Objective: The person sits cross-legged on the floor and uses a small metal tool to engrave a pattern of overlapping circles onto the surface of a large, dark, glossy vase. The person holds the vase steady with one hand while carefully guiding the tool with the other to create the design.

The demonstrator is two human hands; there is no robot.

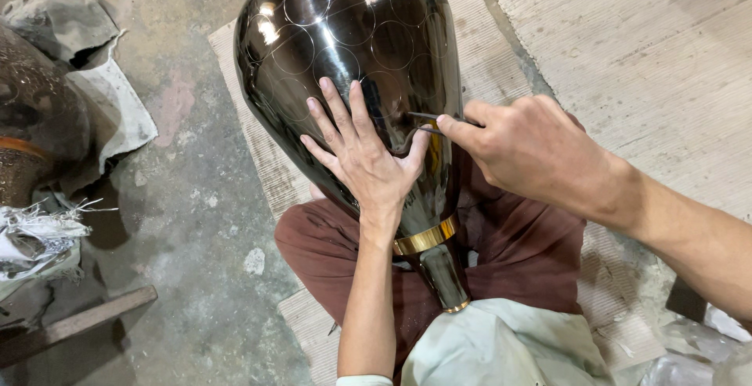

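A large dark glossy metal vase [345, 34] with scribed circles lies tilted across my lap, its brass-banded neck [427, 239] pointing toward me. My left hand [360, 151] lies flat on the vase's belly, fingers spread, pressing on it. My right hand [525, 147] pinches a thin two-pronged metal scribing tool [427, 122] whose points touch the vase surface just beside my left thumb.
A woven mat [642, 57] covers the floor under and to the right of me. Bare concrete [188, 198] lies to the left, with crumpled cloth [86, 49], another dark metal vessel [23, 120] and a wooden plank [78, 323] at the left edge.
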